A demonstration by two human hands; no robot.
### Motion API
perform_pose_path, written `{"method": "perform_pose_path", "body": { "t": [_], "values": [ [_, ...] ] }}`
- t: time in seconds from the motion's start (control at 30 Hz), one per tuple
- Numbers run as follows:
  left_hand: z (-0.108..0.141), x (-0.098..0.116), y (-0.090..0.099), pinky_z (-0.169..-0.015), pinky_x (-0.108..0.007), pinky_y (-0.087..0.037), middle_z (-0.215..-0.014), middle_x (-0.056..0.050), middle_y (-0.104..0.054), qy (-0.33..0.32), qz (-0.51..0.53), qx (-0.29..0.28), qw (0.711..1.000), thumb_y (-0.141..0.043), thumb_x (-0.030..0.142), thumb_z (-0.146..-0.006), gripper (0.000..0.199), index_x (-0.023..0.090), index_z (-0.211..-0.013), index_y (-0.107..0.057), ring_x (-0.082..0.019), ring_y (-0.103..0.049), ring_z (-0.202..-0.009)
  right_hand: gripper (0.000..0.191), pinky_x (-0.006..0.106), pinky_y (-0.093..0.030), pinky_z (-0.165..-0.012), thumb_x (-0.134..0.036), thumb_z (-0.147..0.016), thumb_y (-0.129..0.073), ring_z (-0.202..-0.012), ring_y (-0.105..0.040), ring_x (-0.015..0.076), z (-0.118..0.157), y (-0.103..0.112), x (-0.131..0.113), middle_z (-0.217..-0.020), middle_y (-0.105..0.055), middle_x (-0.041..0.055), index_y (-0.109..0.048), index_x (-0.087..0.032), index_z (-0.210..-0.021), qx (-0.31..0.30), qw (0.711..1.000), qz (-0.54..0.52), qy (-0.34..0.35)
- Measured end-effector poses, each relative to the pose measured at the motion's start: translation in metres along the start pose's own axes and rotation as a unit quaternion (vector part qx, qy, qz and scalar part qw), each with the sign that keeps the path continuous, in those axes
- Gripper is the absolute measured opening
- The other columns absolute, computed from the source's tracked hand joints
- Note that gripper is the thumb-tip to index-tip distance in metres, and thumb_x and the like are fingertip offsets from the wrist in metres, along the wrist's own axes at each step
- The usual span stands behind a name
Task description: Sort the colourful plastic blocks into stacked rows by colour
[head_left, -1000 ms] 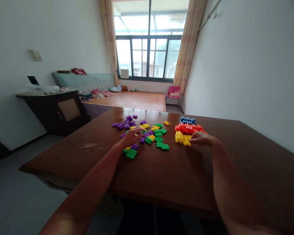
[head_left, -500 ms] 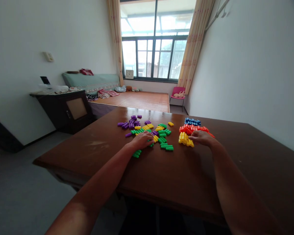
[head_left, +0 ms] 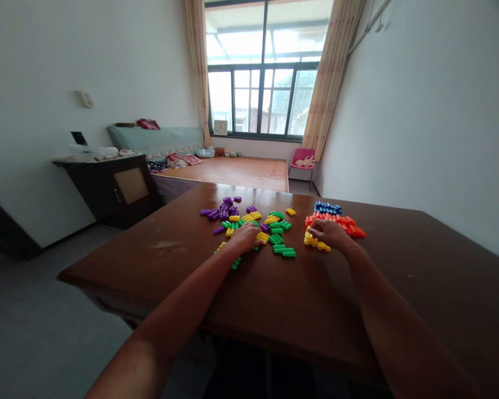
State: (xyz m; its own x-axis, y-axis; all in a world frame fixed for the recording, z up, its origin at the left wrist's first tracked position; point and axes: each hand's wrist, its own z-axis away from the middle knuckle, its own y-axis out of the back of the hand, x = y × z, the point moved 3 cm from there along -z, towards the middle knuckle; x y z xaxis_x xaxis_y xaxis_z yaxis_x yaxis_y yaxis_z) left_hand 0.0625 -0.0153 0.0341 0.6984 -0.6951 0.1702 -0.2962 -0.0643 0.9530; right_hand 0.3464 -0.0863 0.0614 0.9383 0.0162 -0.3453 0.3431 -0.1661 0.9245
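My left hand reaches over the mixed pile, its fingertips at some yellow pieces; what its closed fingers hold is too small to make out. Green pieces and purple pieces lie around it. On the right, my right hand is closed in a pinch over the yellow group, partly hiding it. Anything between its fingertips is hidden. Just behind that hand are red-orange pieces, with blue pieces farther back.
The pieces lie on a brown wooden table. Beyond its far edge are a low bed, a pink chair and a window. A dark cabinet stands at the left.
My right hand has shifted slightly left and away from me, over the yellow group. My left hand has moved slightly right, and more yellow pieces show beside its wrist.
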Motion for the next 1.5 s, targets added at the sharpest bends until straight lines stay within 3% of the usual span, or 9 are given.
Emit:
{"method": "perform_pose_path", "body": {
  "t": [0.17,0.4,0.6,0.77,1.0,1.1,1.23,1.33,1.5],
  "values": [
    [0.001,-0.006,-0.001,-0.083,-0.034,-0.047,-0.1,-0.007,-0.063,0.004,0.031,0.004,1.0,-0.07,0.041,-0.076,0.027,0.02,-0.092,-0.067,-0.025,-0.057,-0.097,0.023,0.026,-0.037,-0.061,-0.04,-0.087,-0.053,-0.068,-0.059,0.016,0.0,-0.005,-0.011,-0.075,-0.067,0.0034,-0.062,-0.021,-0.08,0.014,0.999,0.012,0.034],
    [0.006,0.008,-0.004,-0.088,-0.038,-0.044,-0.116,-0.007,-0.064,-0.045,0.011,0.007,0.999,-0.069,0.04,-0.077,0.045,0.026,-0.119,-0.06,-0.03,-0.054,-0.112,0.023,0.025,-0.037,-0.061,-0.043,-0.087,-0.052,-0.069,-0.058,0.0163,-0.003,-0.011,-0.019,-0.076,-0.066,0.0034,-0.062,-0.022,-0.084,0.025,0.998,0.003,0.052],
    [0.005,0.001,0.005,-0.084,-0.039,-0.045,-0.091,-0.012,-0.068,0.006,-0.02,0.072,0.997,-0.053,0.032,-0.088,0.021,0.018,-0.094,-0.067,-0.029,-0.059,-0.099,0.024,0.026,-0.037,-0.061,-0.045,-0.086,-0.053,-0.067,-0.057,0.0159,-0.004,-0.014,-0.023,-0.074,-0.065,0.0024,-0.061,-0.023,-0.083,0.032,0.999,-0.001,0.044],
    [-0.001,0.001,0.012,-0.074,-0.03,-0.049,-0.089,-0.005,-0.067,0.012,0.202,0.131,0.97,-0.049,0.031,-0.09,0.019,0.019,-0.095,-0.063,-0.019,-0.063,-0.081,0.025,0.028,-0.043,-0.065,-0.045,-0.085,-0.054,-0.07,-0.059,0.0162,0.0,-0.025,-0.05,-0.088,-0.068,0.0038,-0.061,-0.023,-0.094,0.036,0.986,-0.135,0.088],
    [0.003,0.019,0.0,-0.072,-0.027,-0.052,-0.095,-0.003,-0.063,-0.075,0.48,0.06,0.872,-0.059,0.042,-0.086,0.029,0.018,-0.102,-0.056,-0.014,-0.064,-0.082,0.041,0.031,-0.051,-0.068,-0.05,-0.085,-0.054,-0.075,-0.063,0.0176,0.002,-0.045,-0.094,-0.086,-0.065,0.002,-0.056,-0.022,-0.115,-0.056,0.929,-0.331,0.153],
    [0.005,0.011,0.001,-0.079,-0.031,-0.052,-0.107,-0.006,-0.063,-0.066,0.469,0.073,0.878,-0.062,0.041,-0.084,0.036,0.019,-0.113,-0.056,-0.016,-0.064,-0.091,0.043,0.031,-0.053,-0.075,-0.05,-0.084,-0.056,-0.084,-0.064,0.0186,-0.005,-0.025,-0.06,-0.094,-0.066,0.0042,-0.056,-0.021,-0.117,0.013,0.931,-0.346,0.119],
    [0.005,-0.008,0.008,-0.079,-0.033,-0.054,-0.108,-0.008,-0.066,-0.029,0.423,0.113,0.898,-0.059,0.042,-0.086,0.036,0.019,-0.113,-0.06,-0.019,-0.064,-0.092,0.044,0.029,-0.055,-0.075,-0.048,-0.083,-0.058,-0.092,-0.065,0.0195,-0.008,0.003,0.031,-0.109,-0.066,0.0092,-0.051,-0.022,-0.118,0.134,0.912,-0.38,-0.075],
    [0.004,-0.018,0.01,-0.074,-0.032,-0.055,-0.103,-0.007,-0.068,-0.005,0.426,0.128,0.895,-0.058,0.044,-0.085,0.034,0.018,-0.107,-0.062,-0.02,-0.066,-0.091,0.035,0.029,-0.056,-0.07,-0.044,-0.081,-0.06,-0.087,-0.067,0.0204,-0.003,0.003,0.084,-0.102,-0.069,0.0099,-0.057,-0.021,-0.107,0.148,0.924,-0.304,-0.18],
    [0.003,-0.024,0.01,-0.073,-0.03,-0.056,-0.106,-0.006,-0.069,0.008,0.409,0.139,0.902,-0.058,0.043,-0.084,0.032,0.019,-0.104,-0.065,-0.02,-0.067,-0.092,0.025,0.029,-0.054,-0.071,-0.038,-0.08,-0.062,-0.084,-0.066,0.0221,-0.003,-0.013,0.104,-0.092,-0.071,0.0098,-0.065,-0.018,-0.095,0.127,0.953,-0.21,-0.18]
  ]
}}
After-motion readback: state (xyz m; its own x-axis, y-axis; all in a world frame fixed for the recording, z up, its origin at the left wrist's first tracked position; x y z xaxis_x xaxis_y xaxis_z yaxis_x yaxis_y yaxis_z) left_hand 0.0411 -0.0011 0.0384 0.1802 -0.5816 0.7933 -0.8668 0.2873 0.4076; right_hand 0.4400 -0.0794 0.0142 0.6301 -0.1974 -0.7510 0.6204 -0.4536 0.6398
